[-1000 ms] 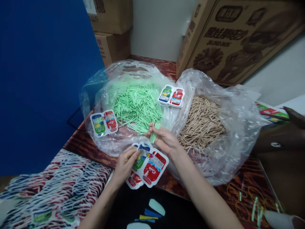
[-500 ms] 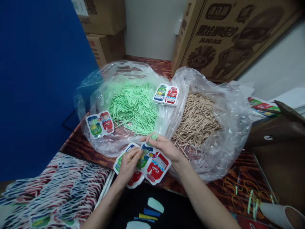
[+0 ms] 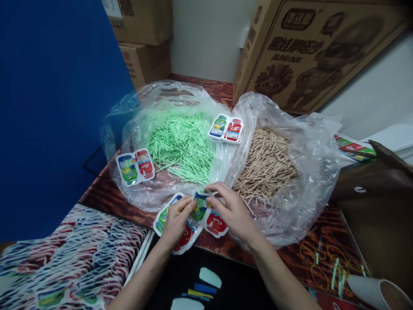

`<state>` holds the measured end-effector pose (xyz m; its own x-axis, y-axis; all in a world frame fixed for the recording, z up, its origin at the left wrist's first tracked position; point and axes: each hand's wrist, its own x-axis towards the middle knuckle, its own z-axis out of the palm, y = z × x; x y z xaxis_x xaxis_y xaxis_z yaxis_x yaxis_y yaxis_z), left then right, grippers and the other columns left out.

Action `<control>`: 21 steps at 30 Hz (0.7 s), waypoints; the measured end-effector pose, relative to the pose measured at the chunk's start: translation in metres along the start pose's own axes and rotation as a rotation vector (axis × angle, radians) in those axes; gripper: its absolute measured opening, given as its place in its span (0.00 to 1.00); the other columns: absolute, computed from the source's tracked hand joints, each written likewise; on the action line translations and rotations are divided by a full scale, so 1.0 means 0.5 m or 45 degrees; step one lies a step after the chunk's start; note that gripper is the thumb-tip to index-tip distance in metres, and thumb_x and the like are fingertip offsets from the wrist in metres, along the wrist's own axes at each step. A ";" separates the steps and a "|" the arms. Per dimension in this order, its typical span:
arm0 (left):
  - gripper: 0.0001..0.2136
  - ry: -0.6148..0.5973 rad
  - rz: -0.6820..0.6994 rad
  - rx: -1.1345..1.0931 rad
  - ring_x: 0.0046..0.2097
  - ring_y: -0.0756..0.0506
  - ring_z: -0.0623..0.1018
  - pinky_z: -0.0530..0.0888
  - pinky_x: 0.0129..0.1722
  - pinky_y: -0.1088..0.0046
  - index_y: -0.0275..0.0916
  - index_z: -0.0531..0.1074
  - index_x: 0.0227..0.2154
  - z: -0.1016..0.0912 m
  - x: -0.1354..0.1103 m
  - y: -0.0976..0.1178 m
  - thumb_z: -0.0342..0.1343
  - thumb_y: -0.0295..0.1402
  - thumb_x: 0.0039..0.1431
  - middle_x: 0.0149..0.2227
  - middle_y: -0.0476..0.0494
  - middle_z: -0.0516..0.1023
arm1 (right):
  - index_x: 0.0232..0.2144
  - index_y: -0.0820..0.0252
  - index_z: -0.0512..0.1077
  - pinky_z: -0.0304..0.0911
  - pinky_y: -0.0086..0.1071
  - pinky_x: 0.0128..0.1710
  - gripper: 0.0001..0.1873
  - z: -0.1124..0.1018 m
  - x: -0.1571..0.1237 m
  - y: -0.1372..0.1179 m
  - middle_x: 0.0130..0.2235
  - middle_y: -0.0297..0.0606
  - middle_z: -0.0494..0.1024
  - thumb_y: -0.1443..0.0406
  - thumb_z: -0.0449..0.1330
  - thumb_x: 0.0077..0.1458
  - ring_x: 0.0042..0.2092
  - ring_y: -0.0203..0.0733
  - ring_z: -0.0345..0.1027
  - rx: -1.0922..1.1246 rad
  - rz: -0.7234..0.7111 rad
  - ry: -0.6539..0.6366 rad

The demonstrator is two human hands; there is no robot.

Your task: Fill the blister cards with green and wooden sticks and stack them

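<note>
Well, Two Hands on One Flimsy Packet

On the wooden table (image 3: 105, 198) I saw a green-stick bag (image 3: 180, 142) beside a tan-stick bag (image 3: 267, 165). At the near edge, the bottle-printed packet (image 3: 214, 224) lay over a second packet (image 3: 161, 215). My left hand (image 3: 176, 219) pinched its green half, and my right hand (image 3: 234, 211) had fingertips closed on its top. It looked light and bendy, so best gripped by the rim.

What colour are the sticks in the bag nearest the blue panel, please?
The sticks are light green, best seen in the head view.
</note>
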<state>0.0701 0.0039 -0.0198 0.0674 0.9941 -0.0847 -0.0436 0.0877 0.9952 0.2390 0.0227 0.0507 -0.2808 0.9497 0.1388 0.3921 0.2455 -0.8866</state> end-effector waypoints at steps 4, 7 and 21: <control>0.09 0.071 -0.077 -0.138 0.35 0.48 0.72 0.69 0.36 0.75 0.38 0.78 0.31 0.002 -0.003 -0.003 0.59 0.38 0.55 0.32 0.48 0.76 | 0.46 0.53 0.71 0.62 0.38 0.49 0.13 -0.001 -0.001 -0.007 0.45 0.39 0.72 0.68 0.56 0.58 0.49 0.43 0.66 -0.003 -0.055 -0.030; 0.08 0.090 -0.129 -0.260 0.35 0.49 0.72 0.68 0.36 0.77 0.39 0.78 0.30 0.012 -0.005 -0.005 0.60 0.38 0.53 0.32 0.50 0.76 | 0.38 0.57 0.73 0.61 0.38 0.48 0.07 -0.005 0.000 -0.010 0.41 0.39 0.73 0.70 0.56 0.57 0.46 0.43 0.67 -0.073 -0.044 -0.087; 0.16 -0.887 -0.321 0.154 0.35 0.46 0.73 0.69 0.36 0.74 0.38 0.76 0.38 -0.001 0.010 0.054 0.67 0.32 0.43 0.35 0.48 0.78 | 0.50 0.57 0.67 0.62 0.35 0.46 0.16 -0.017 -0.105 -0.014 0.45 0.40 0.76 0.71 0.54 0.60 0.45 0.41 0.69 -0.169 -0.126 0.095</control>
<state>0.0687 0.0111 0.0063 0.6779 0.6711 -0.3002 0.1640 0.2600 0.9516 0.2582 -0.0270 0.0532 -0.2599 0.9301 0.2595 0.4793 0.3575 -0.8015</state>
